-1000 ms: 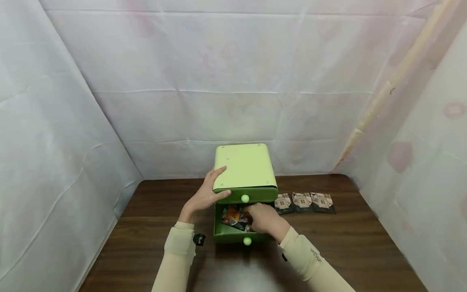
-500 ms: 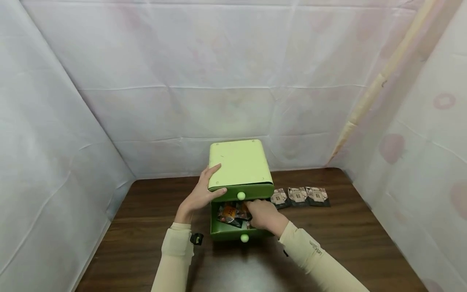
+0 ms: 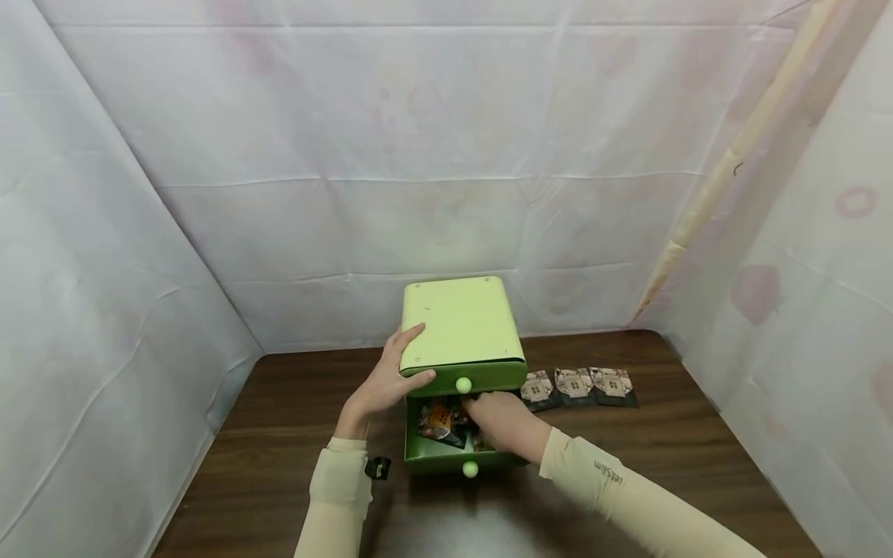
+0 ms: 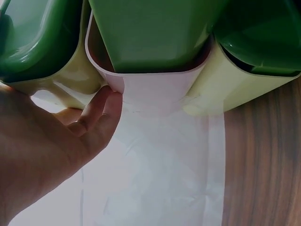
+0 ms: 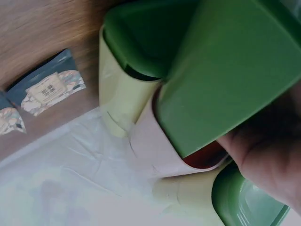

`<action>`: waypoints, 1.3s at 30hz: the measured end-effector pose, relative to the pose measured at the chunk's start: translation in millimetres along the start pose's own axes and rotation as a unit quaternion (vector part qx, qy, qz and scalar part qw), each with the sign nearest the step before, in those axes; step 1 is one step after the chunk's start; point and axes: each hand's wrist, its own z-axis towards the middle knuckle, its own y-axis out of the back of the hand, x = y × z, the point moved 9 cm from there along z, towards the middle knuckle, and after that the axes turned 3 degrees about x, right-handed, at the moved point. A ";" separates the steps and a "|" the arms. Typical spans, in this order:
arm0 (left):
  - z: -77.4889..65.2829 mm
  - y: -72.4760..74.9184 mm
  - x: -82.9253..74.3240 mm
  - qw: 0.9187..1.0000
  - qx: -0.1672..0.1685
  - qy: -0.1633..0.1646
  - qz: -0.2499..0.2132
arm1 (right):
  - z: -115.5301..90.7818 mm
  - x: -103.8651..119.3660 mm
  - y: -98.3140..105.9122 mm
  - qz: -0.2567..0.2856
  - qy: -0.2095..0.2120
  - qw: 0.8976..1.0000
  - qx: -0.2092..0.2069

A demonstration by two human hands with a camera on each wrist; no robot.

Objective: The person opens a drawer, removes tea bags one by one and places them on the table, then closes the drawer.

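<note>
A mini drawer cabinet (image 3: 462, 324) with a pale green top stands in the middle of the head view. Below its top drawer, another green drawer (image 3: 446, 460) is pulled out, with printed sachets (image 3: 439, 419) inside. My left hand (image 3: 382, 387) rests against the cabinet's left front corner, thumb along the front and a finger on the top. In the left wrist view, its fingertips touch the casing beside the pink middle tier (image 4: 155, 87). My right hand (image 3: 504, 421) reaches into the open drawer, over its right side. Its fingertips are hidden, so I cannot tell whether they hold a sachet.
Three sachets (image 3: 574, 384) lie in a row on the brown wooden table (image 3: 670, 449), right of the cabinet. White fabric (image 3: 349, 217) closes in the back and sides. Round pale green knobs (image 3: 470, 470) stick out from the drawer fronts.
My right hand has shifted a little inside the drawer, and the sachets there lie differently. The left hand keeps its place on the cabinet. The head view has shifted slightly.
</note>
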 end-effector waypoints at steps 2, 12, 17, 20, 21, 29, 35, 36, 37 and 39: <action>-0.5 -1.0 3.0 1.000 0.003 0.001 0.003 | -1.0 3.5 1.4 -0.053 0.024 0.998 -0.026; -5.2 2.9 -28.6 1.000 0.020 0.006 -0.006 | -0.6 2.0 2.7 -0.030 0.057 0.997 -0.042; -11.0 3.2 -39.4 0.999 0.034 0.017 -0.003 | -1.2 6.5 2.3 -0.005 0.085 0.996 -0.033; -10.1 4.4 -40.7 0.999 0.032 0.015 -0.006 | -4.4 6.4 10.2 -0.017 0.099 0.992 -0.072; -9.5 5.0 -40.7 0.999 0.031 0.015 -0.007 | -6.2 6.0 13.6 -0.023 0.105 0.990 -0.091; -7.3 6.7 -35.5 0.999 0.032 0.023 -0.007 | -21.9 1.6 33.3 -0.009 0.157 0.967 -0.199; -5.9 7.1 -35.7 0.999 0.029 0.024 -0.009 | -23.3 -1.7 33.8 0.017 0.171 0.965 -0.198; -5.5 7.1 -35.6 0.999 0.029 0.023 -0.011 | -24.1 -1.9 34.4 0.023 0.175 0.963 -0.202; -3.8 6.2 -30.2 0.999 0.026 0.022 -0.008 | -25.1 -2.1 35.1 0.030 0.178 0.962 -0.206; -4.1 5.5 -28.8 0.999 0.027 0.019 -0.010 | -27.8 -2.3 36.0 0.042 0.185 0.959 -0.212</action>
